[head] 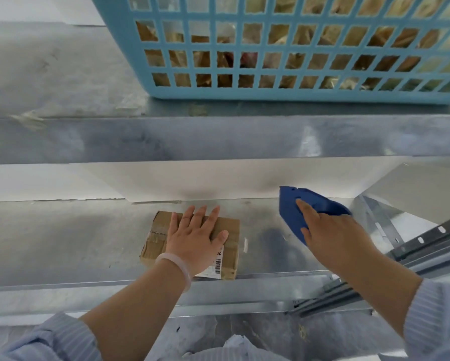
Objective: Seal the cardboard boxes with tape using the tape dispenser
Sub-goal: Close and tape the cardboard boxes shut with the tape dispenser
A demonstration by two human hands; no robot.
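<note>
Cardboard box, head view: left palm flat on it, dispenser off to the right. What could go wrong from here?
1. The left hand covers much of the cardboard box top, so tape laid by the blue tape dispenser could catch the fingers or stop short.
2. The box sits near the metal shelf's front edge; a pull toward the person might slide it off.
3. Tape may cover the barcode label.

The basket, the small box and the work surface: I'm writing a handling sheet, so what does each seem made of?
Basket: light blue moulded plastic, by its uniform grid of holes. Box: brown cardboard, matt, with glossy clear tape strips and a paper barcode label. Work surface: probably galvanised sheet metal, grey with a dull mottled sheen.
</note>
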